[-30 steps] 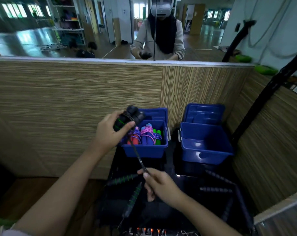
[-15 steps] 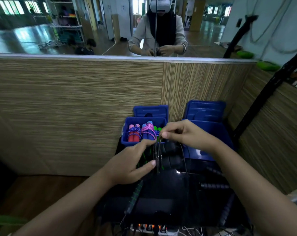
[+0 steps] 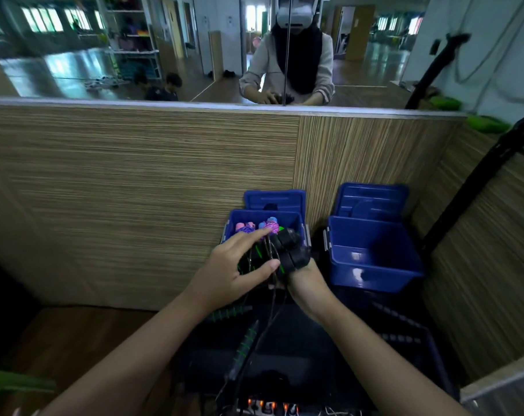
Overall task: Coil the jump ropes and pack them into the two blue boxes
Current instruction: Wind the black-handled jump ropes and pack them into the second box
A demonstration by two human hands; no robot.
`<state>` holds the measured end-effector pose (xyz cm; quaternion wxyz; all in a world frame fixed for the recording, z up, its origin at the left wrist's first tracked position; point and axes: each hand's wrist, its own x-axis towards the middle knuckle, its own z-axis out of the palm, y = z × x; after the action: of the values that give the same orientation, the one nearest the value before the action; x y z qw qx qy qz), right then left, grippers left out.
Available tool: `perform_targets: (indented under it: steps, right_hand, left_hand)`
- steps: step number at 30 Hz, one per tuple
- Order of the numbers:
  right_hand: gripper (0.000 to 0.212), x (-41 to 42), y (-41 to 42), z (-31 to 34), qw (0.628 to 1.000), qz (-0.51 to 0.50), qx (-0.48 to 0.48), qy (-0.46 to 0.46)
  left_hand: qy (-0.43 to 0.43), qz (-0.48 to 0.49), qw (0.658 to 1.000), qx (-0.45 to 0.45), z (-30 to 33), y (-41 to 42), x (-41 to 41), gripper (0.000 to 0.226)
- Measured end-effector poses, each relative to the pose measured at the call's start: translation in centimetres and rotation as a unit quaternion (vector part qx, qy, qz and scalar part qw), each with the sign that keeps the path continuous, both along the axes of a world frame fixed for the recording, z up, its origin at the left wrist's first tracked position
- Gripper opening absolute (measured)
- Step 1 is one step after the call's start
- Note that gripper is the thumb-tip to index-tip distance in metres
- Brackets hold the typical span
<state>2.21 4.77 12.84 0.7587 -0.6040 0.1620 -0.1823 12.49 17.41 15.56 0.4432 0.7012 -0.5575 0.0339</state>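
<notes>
Two open blue boxes stand against the wood wall. The left blue box (image 3: 233,220) holds coiled pink, purple and green jump ropes (image 3: 269,227). The right blue box (image 3: 371,253) looks empty. Just in front of the left box, my right hand (image 3: 305,280) grips the black handles of a black-and-green jump rope (image 3: 290,250). My left hand (image 3: 239,265) lies over the rope's thin cord loops, fingers on them. The loose cord hangs down between my hands.
More black-and-green jump ropes (image 3: 242,346) lie on the dark surface below my hands. A power strip (image 3: 269,406) with lit switches sits at the bottom edge. A black slanted pole (image 3: 476,187) rises on the right. A mirror above the wall reflects a person.
My right hand dropped from pinching the cord above to gripping the handles from below. The bundle has moved up toward the left box, and my left hand now presses on the loops.
</notes>
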Motion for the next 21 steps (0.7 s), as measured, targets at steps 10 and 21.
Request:
perform_targets:
  steps: [10, 21]
  right_hand:
    - [0.033, -1.9, 3.7, -2.8, 0.888, 0.06, -0.432, 0.144]
    - [0.022, -3.2, 4.2, 1.0, 0.781, 0.102, -0.591, 0.176]
  left_hand:
    - [0.059, 0.201, 0.978, -0.001, -1.8, -1.0, 5.6, 0.063]
    - [0.091, 0.238, 0.964, 0.076, -4.7, -2.3, 4.2, 0.051]
